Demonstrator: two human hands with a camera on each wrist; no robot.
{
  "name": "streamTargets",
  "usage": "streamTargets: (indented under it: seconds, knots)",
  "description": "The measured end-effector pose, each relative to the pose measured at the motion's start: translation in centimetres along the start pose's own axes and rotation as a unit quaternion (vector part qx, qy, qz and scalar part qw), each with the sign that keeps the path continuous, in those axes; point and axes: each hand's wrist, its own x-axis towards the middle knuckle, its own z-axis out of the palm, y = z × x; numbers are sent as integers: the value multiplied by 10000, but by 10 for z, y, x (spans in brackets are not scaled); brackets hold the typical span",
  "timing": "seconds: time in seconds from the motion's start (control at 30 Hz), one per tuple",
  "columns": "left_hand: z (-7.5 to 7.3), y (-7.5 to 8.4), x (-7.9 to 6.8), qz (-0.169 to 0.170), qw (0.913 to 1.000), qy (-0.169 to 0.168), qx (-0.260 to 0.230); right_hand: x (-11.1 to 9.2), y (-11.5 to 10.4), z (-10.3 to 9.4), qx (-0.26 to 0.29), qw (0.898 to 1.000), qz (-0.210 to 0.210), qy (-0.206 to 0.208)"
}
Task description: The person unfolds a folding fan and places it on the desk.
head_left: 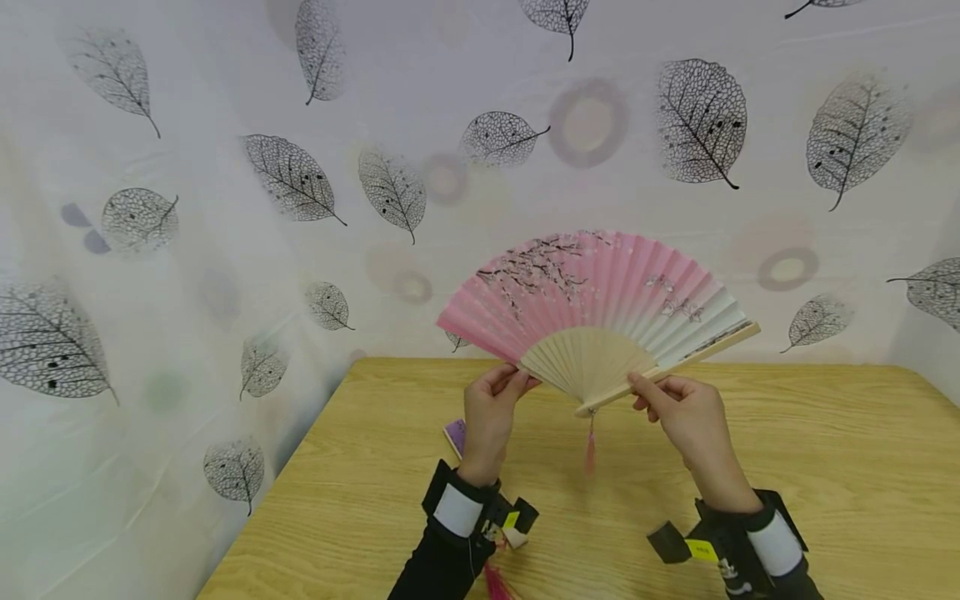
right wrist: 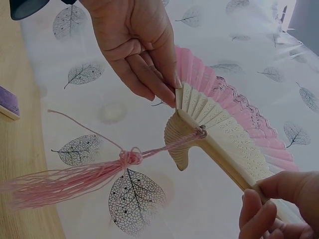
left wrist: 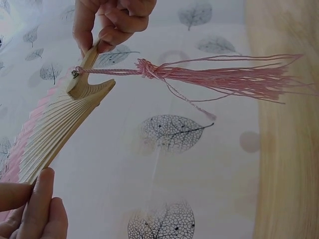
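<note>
A pink and white folding fan (head_left: 592, 292) with printed blossom branches is spread wide above the table. Its pale slatted ribs (right wrist: 224, 134) meet at a pivot, from which a pink tassel (left wrist: 219, 77) hangs. My left hand (head_left: 491, 408) pinches the fan's left outer rib between thumb and fingers. On the other side, my right hand (head_left: 686, 412) grips the right guard stick, thumb toward me. Both hands hold the fan up in front of the leaf-printed backdrop.
Behind my left wrist lies a purple object (head_left: 455, 435) on the wooden table (head_left: 825, 467). A red tassel (head_left: 497, 582) shows beside my left forearm. A white sheet with leaf prints (head_left: 450, 75) hangs behind and to the left of the table.
</note>
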Motion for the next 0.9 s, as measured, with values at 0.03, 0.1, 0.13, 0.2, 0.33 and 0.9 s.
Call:
streamTargets:
  seconds: [0.03,0.1,0.13,0.2,0.33,0.9]
  knots:
    - [0,0,0,22,10000,-8,-11,0,0,0,7,10000,10,-4]
    - [0,0,0,56,10000,-11,-40,1,0,0,20,10000,24,-2]
    - [0,0,0,71,10000,-12,-58,1,0,0,21,10000,32,2]
    - [1,0,0,82,9999,3,-94,0,0,0,43,10000,34,6]
    - [2,1,-1,65,9999,57,-135,0,0,0,117,9999,-1,42]
    - [3,-3,-1,268,9991,115,-310,0,2,0,178,9998,-89,54]
